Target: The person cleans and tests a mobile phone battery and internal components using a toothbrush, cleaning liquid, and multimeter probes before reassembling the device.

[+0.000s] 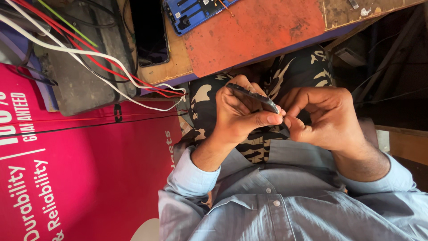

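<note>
My left hand [238, 114] grips a thin dark phone [254, 96] seen edge-on, thumb and fingers wrapped around it above my lap. My right hand [327, 118] meets it at the phone's right end, fingers curled and pinching at the phone's edge near my left thumb. Both hands hover over camouflage-patterned trousers [307, 67], with light blue shirt sleeves at the wrists.
A wooden bench with an orange-red mat [254, 31] lies beyond the hands. On it sit a blue opened phone frame [196, 11] and a black phone [149, 33]. Red, white and black cables [102, 62] run over a grey box. A magenta printed panel [84, 178] fills the left.
</note>
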